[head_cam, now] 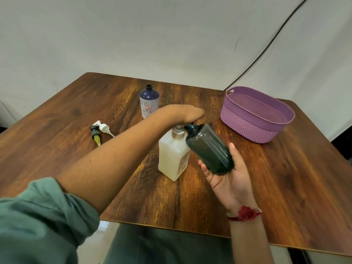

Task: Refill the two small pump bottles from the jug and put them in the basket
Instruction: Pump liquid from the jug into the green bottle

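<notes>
Both hands are engaged: the left hand [182,113] is flattened on the pump [178,130] of the square jug [172,159], and the smooth dark bottle [209,149] is gripped, tilted, by the upturned right hand [230,180].

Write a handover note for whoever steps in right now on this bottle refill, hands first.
Left hand lies flat on the pump of the jug, apparently pressing it.
Right hand grips the dark bottle, tilted, with its open neck at the pump's spout.
The blue bottle stands open at the far side; two pump heads lie on the left.
Done: both pump heads off.
Left: fill both bottles, refit the heads, and put them in the purple basket, which holds no bottle yet.
</notes>
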